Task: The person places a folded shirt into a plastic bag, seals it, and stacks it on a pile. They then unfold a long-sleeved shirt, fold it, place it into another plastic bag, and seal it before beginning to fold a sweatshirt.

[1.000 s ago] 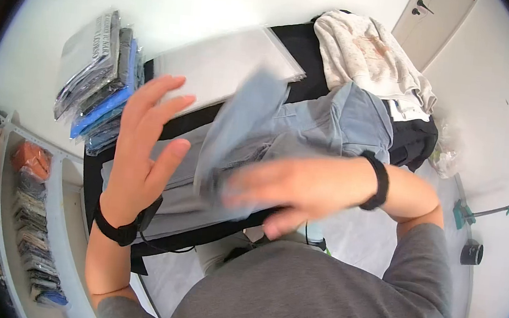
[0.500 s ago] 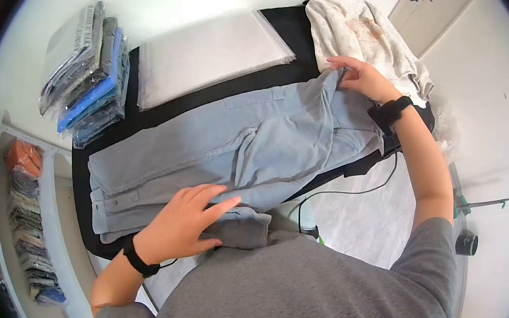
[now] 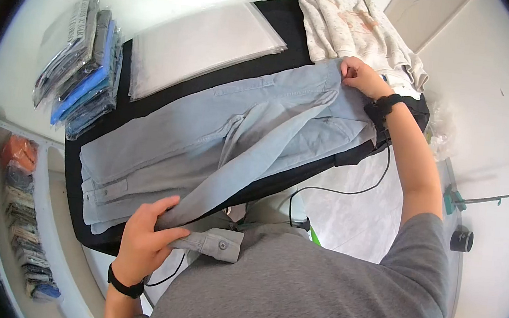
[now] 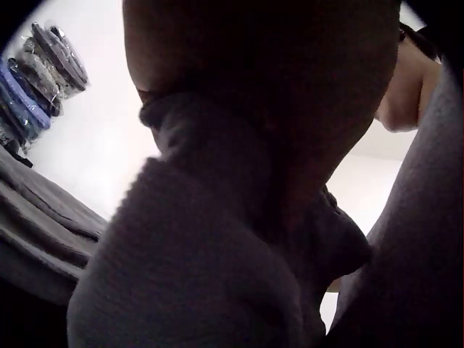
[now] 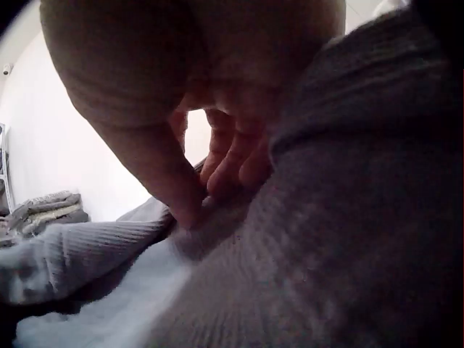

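Note:
A light blue-grey corduroy shirt lies lengthwise over the black-covered table, its far side folded in. My left hand grips one sleeve near its end, low at the table's near edge. The buttoned cuff sticks out past the thumb, against the person's grey top. From there the sleeve runs taut and diagonal up to the shoulder. My right hand pinches the cloth at the shirt's upper right end. In the right wrist view, thumb and fingertips meet on ribbed fabric; the left wrist view is mostly dark cloth and palm.
A stack of clear plastic bags lies at the table's back. Left of it stand bagged folded clothes. A cream sweatshirt is heaped at the far right. Shelves with packed garments stand left. A black cable hangs along the near side.
The right hand first moved to the shirt's upper right end and now pinches it. The left hand came down and took hold of the sleeve, drawing it diagonally toward the body.

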`<control>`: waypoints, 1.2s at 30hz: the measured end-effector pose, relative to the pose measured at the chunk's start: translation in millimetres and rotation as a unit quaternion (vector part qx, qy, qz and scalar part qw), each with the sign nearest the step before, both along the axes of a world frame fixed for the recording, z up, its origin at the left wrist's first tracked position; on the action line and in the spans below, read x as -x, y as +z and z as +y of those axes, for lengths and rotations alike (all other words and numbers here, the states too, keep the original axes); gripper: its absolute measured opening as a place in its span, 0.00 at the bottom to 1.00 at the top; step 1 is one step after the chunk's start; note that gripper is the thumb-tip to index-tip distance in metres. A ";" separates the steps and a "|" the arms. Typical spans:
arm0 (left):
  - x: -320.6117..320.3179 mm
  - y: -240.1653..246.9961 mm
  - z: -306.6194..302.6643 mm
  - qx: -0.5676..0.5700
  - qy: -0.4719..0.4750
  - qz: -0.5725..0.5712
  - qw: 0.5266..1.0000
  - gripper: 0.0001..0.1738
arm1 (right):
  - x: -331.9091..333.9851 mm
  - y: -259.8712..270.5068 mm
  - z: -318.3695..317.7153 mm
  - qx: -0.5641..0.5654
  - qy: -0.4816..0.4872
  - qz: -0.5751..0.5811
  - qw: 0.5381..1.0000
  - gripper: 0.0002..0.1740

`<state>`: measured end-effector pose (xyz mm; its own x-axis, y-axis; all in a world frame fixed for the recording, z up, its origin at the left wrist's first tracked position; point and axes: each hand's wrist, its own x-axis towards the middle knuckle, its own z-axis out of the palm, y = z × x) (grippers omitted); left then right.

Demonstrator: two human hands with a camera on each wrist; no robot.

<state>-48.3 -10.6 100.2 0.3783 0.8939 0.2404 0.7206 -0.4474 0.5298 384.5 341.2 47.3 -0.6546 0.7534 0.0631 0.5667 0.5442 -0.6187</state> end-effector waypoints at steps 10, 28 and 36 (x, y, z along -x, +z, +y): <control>81.2 11.4 -17.3 -0.095 -0.154 -0.488 0.854 0.11 | 4.7 0.6 -1.2 -0.029 -0.029 -0.043 0.998 0.29; 155.1 26.2 -57.5 -0.358 0.477 0.150 0.789 0.17 | 9.9 7.7 4.2 0.023 -0.051 -0.090 0.994 0.28; 277.2 -82.3 2.3 0.183 0.282 -0.592 0.733 0.24 | 10.3 6.1 3.3 0.035 -0.060 -0.072 0.995 0.26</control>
